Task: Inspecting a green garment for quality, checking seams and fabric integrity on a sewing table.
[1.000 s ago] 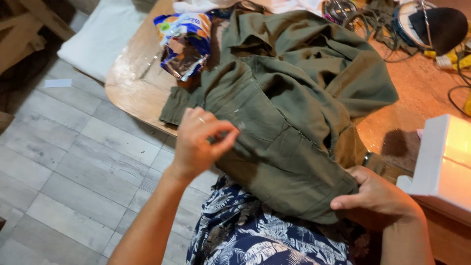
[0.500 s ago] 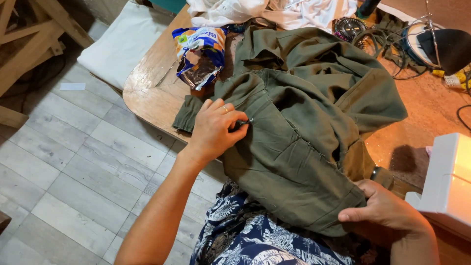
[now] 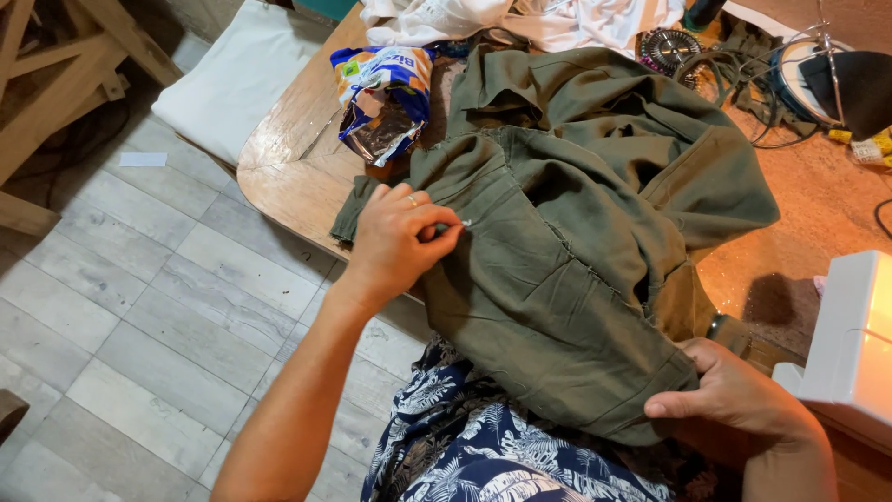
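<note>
An olive green garment (image 3: 576,232) lies crumpled across a wooden table (image 3: 297,177) and hangs over its front edge onto my lap. My left hand (image 3: 400,242) rests on the garment's left side, thumb and fingers pinched on a small pale pin (image 3: 465,223) at the fabric. A ring shows on one finger. My right hand (image 3: 734,400) grips the garment's lower hem at the bottom right, thumb on top. Below the garment I see my blue leaf-patterned clothing (image 3: 483,446).
A crumpled foil snack bag (image 3: 381,98) lies at the table's left, touching the garment. White cloth (image 3: 520,19) lies at the back, cables and a dark round device (image 3: 836,74) at back right. A white machine (image 3: 855,344) stands right. A white cushion (image 3: 232,74) lies on the tiled floor.
My left hand came down from above the garment onto its left side and pinched shut there. My right hand stays on the hem.
</note>
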